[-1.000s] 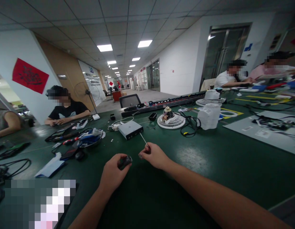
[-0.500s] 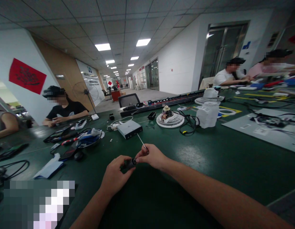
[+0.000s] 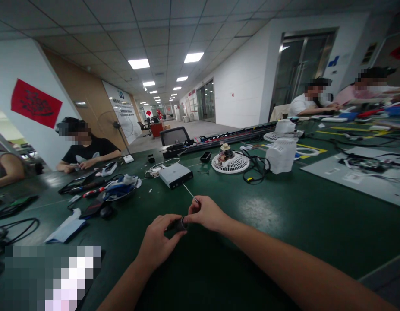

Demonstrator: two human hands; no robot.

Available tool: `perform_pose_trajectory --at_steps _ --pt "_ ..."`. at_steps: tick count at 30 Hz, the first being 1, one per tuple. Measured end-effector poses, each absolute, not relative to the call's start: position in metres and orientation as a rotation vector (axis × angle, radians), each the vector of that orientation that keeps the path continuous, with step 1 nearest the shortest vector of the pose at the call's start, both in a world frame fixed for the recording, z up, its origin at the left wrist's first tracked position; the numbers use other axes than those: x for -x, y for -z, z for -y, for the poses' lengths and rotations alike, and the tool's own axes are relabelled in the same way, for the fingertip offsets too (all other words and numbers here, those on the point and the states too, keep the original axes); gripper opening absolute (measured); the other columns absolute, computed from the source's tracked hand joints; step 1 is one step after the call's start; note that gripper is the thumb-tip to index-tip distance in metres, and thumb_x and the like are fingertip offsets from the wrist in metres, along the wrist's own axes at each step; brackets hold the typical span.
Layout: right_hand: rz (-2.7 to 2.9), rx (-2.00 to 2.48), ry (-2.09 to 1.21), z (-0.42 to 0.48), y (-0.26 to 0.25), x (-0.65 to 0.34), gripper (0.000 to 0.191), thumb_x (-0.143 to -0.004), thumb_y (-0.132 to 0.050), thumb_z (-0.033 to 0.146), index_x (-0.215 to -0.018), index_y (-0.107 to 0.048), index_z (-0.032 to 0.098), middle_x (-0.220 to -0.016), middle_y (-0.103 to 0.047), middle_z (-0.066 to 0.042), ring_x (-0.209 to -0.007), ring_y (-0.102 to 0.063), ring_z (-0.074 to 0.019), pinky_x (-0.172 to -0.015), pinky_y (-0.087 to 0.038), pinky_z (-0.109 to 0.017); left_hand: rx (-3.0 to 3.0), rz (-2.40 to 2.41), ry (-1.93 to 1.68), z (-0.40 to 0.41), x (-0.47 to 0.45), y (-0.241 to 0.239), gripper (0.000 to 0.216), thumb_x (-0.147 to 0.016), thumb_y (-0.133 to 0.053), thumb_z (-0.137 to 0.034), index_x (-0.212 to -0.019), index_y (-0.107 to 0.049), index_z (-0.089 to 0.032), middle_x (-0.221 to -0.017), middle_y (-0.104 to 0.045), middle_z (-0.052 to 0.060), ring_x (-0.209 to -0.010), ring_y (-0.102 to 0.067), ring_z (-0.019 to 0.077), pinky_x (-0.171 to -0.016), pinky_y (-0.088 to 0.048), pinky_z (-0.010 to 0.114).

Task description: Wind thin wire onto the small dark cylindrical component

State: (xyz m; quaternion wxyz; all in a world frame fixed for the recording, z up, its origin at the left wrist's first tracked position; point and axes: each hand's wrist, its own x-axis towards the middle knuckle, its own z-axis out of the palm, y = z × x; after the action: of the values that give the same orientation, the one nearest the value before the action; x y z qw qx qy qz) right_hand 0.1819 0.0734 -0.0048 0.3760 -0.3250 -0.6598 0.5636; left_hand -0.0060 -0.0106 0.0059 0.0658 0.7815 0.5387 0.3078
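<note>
My left hand (image 3: 159, 237) is closed around a dark cylindrical part (image 3: 180, 223), thumb below and fingers above, its round end facing right. My right hand (image 3: 206, 214) is closed, with a thin metal rod (image 3: 189, 192) like a screwdriver shaft jutting from it up and to the left. The rod's other end is hidden in the fingers. The right thumb and fingertips are at the round end of the cylinder; whether they pinch something small there I cannot make out. Just beyond the rod's tip lies a grey box-shaped disc drive (image 3: 176, 175).
Behind the drive are a white cable (image 3: 157, 170), a small black tray (image 3: 205, 157), a white fan grille with motor (image 3: 230, 162) and a white housing (image 3: 280, 155). Tools and cloth (image 3: 122, 188) lie left, a grey panel (image 3: 364, 172) right. Co-workers sit across the green table (image 3: 251, 259).
The right fingers have shifted slightly at the cylinder's end, and the rod's tip has dipped left and down. The cylinder has turned so that its round end shows more.
</note>
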Motion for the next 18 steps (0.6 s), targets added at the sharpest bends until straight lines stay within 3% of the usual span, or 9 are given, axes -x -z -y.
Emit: perform_pose_trajectory --at_steps 4,12,16,18 --pt "1.89 0.904 -1.216 -0.072 0.004 -0.184 0.039 -0.062 -0.076 0.02 -0.066 -0.037 0.021 -0.067 -0.058 0.005 -0.057 -0.049 -0.0089 -0.053 -0.038 -0.022 -2.385 -1.583 -0.941 0.011 0.007 -0.007 0.03 -0.079 -0.068 -0.032 -0.109 -0.066 -0.025 -0.103 -0.072 0.006 -0.095 -0.066 0.0245 -0.084 -0.053 0.039" --pt "1.853 0.799 -1.389 -0.067 0.004 -0.176 0.032 -0.07 -0.069 0.023 -0.069 -0.037 0.021 -0.065 -0.05 0.006 -0.058 -0.049 -0.01 -0.053 -0.037 -0.022 -2.367 -1.6 -1.02 0.006 0.01 -0.001 0.034 -0.081 -0.066 -0.029 -0.114 -0.063 -0.025 -0.109 -0.071 0.005 -0.099 -0.066 0.0231 -0.087 -0.054 0.039" --pt "2.091 1.069 -0.962 -0.063 -0.011 -0.185 0.018 -0.085 -0.055 0.029 -0.073 -0.045 0.019 -0.067 -0.05 0.003 -0.059 -0.046 -0.0112 -0.055 -0.033 -0.023 -2.356 -1.653 -1.009 0.004 0.009 -0.002 0.028 -0.081 -0.064 -0.027 -0.108 -0.064 -0.024 -0.107 -0.071 0.006 -0.098 -0.066 0.0234 -0.088 -0.053 0.041" --pt "2.206 1.14 -0.687 -0.063 -0.019 -0.193 0.01 -0.093 -0.043 0.025 -0.091 -0.051 0.018 -0.075 -0.058 -0.001 -0.065 -0.051 -0.0134 -0.059 -0.034 -0.026 -2.316 -1.737 -1.007 0.002 0.01 -0.003 0.024 -0.08 -0.064 -0.027 -0.103 -0.065 -0.023 -0.102 -0.071 0.005 -0.093 -0.067 0.0232 -0.084 -0.054 0.04"
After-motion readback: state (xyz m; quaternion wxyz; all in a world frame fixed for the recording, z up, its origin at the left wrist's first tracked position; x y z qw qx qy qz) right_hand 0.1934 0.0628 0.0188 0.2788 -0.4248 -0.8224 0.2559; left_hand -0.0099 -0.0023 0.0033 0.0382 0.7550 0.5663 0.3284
